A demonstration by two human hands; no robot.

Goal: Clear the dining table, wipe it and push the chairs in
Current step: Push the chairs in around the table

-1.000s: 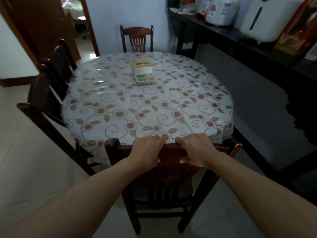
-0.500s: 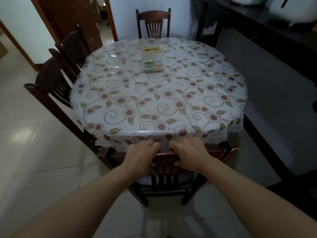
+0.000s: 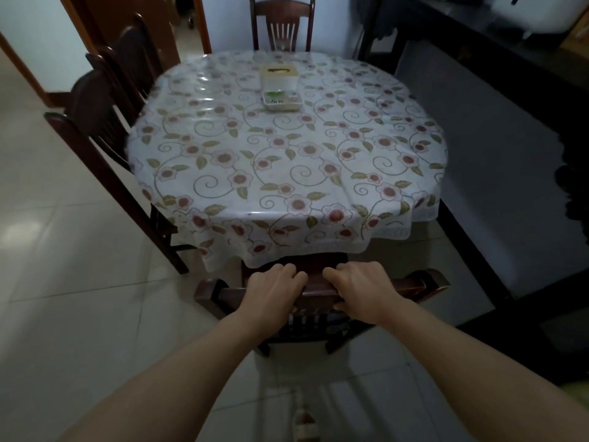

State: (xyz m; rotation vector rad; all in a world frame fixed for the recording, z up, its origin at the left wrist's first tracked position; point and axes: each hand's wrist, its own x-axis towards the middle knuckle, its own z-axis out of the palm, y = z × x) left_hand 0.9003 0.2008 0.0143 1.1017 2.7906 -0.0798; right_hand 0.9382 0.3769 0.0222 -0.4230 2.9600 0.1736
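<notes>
Both of my hands grip the top rail of the near chair (image 3: 414, 283) at the round desk (image 3: 287, 173): my left hand (image 3: 274, 290) and my right hand (image 3: 361, 287) lie side by side, close but apart, fingers curled over the dark wooden rail. The chair's seat sits partly under the hanging edge of the floral tablecloth (image 3: 350, 148), which covers the whole desk top under a glossy clear sheet. Near the far side of the desk stands a tissue box (image 3: 279, 78), with a small shallow tray (image 3: 282, 102) touching its near side; the rest of the cloth is bare. A slat-backed chair (image 3: 282, 23) stands at the far edge, close against the desk. On the left, three dark chairs (image 3: 95, 116) are lined up close along the desk's rim. A dark sideboard (image 3: 494, 68) runs along the right wall, a white appliance (image 3: 535, 11) resting on it. Pale floor tiles (image 3: 63, 282) fill the lower left.
</notes>
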